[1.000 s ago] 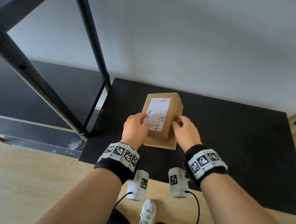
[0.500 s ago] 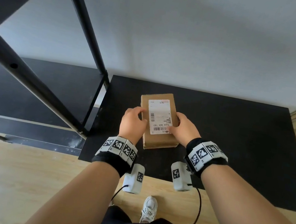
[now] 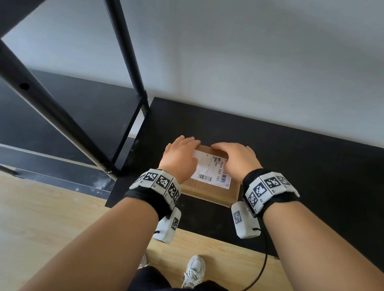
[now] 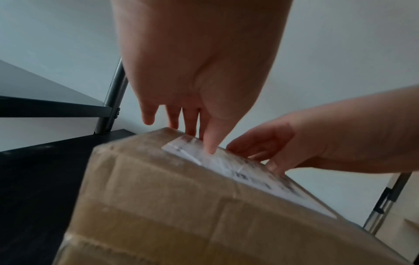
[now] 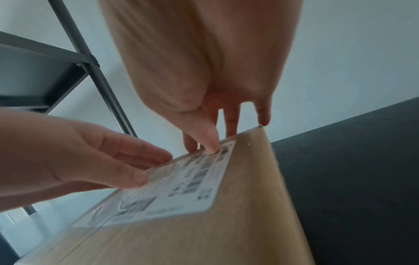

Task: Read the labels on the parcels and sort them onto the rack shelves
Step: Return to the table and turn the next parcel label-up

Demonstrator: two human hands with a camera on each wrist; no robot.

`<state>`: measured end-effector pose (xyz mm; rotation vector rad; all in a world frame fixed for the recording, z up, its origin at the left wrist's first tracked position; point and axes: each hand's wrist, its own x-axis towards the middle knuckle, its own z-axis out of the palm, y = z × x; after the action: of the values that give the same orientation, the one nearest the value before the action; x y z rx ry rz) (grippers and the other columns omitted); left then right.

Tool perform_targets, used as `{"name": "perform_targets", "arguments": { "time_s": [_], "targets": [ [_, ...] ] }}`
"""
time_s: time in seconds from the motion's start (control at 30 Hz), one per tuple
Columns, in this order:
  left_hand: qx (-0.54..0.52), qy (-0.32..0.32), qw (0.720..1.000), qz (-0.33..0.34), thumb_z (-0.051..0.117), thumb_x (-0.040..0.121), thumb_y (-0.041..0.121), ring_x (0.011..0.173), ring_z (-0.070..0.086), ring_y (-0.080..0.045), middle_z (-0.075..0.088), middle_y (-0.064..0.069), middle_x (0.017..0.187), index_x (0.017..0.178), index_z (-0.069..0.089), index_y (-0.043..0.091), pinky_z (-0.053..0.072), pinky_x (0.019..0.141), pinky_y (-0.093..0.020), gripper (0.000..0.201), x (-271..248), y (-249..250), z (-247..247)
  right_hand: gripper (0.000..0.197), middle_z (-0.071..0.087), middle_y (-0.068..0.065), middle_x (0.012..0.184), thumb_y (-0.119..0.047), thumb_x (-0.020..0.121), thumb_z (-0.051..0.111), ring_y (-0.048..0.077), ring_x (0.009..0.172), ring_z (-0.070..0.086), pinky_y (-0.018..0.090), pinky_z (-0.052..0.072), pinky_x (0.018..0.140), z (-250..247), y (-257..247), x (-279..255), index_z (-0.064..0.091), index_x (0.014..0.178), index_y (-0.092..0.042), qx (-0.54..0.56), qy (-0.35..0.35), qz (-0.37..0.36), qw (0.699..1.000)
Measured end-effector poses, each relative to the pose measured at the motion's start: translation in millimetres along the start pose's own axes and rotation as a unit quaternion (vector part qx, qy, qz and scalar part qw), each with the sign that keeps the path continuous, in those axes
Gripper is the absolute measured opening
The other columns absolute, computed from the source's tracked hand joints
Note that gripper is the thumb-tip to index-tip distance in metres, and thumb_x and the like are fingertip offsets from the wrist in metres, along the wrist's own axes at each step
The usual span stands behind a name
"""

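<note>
You were at the label-reading step: your left hand (image 3: 180,157) and right hand (image 3: 234,161) grasped the cardboard parcel (image 3: 211,190) on the black mat (image 3: 304,187), right of the rack (image 3: 116,42). Next you likely needed a firm two-handed lift toward its shelf.

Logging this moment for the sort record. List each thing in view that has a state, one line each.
parcel: held off the black mat, label face up, tilted.
label: stuck flat on top, partly covered by both hands.
left hand: thumb on the label, fingers over the parcel's far edge.
right hand: thumb on the label, fingers over the far edge.
rack: stands left of the mat; visible shelf bare.
</note>
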<state>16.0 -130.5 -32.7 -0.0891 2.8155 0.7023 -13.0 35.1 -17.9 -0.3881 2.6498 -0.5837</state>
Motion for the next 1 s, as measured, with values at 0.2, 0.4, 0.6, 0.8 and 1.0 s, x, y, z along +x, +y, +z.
{"name": "perform_targets", "arguments": {
  "time_s": [0.2,0.4,0.6,0.8,1.0],
  "targets": [
    [0.094,0.032,0.994,-0.049,0.051,0.097,0.037,0.133,0.041,-0.025,0.053,-0.001,0.14,0.142,0.05,0.024,0.031,0.111,-0.042,0.047,-2.7,-1.3,-3.2,0.047,0.052,0.004,0.143,-0.013,0.094,0.057,0.024,0.131,0.049,0.04,0.043,0.107,3.6,11.6,-7.5,0.053,0.14,-0.021,0.061,0.117,0.051,0.99],
    [0.063,-0.011,0.987,-0.149,0.051,0.096,0.045,0.123,0.047,-0.028,0.054,-0.008,0.131,0.137,0.054,0.019,0.047,0.098,-0.043,0.049,-10.1,-5.6,-7.1,0.056,0.041,0.007,0.151,-0.02,0.094,0.059,0.027,0.138,0.04,0.042,0.04,0.109,7.9,12.4,-13.6,0.042,0.147,-0.018,0.104,0.146,0.085,0.98],
    [-0.029,-0.066,0.977,-0.201,0.046,0.097,0.046,0.099,0.062,-0.024,0.054,-0.009,0.116,0.131,0.053,0.011,0.055,0.082,-0.036,0.049,-9.2,-12.6,-0.8,0.066,0.041,0.011,0.148,-0.031,0.094,0.06,0.029,0.135,0.045,0.043,0.043,0.104,17.9,-0.7,-20.7,0.03,0.15,-0.014,0.123,0.092,0.114,0.982],
    [-0.106,-0.078,0.968,-0.213,0.045,0.097,0.048,0.1,0.065,-0.026,0.061,-0.012,0.122,0.129,0.054,0.008,0.056,0.084,-0.039,0.053,-13.3,-13.1,2.5,0.055,0.053,0.013,0.142,-0.038,0.1,0.044,0.028,0.123,0.056,0.039,0.047,0.099,31.9,-4.8,-21.0,0.037,0.147,-0.009,0.144,-0.017,0.163,0.976],
    [-0.128,-0.067,0.969,-0.199,0.045,0.1,0.045,0.1,0.066,-0.025,0.065,-0.011,0.115,0.124,0.058,0.006,0.055,0.08,-0.035,0.048,-19.3,-10.3,1.0,0.048,0.058,0.011,0.135,-0.037,0.102,0.039,0.027,0.119,0.059,0.039,0.047,0.097,31.9,-6.4,-22.2,0.047,0.139,-0.009,0.175,-0.032,0.165,0.97]
  ]
}}
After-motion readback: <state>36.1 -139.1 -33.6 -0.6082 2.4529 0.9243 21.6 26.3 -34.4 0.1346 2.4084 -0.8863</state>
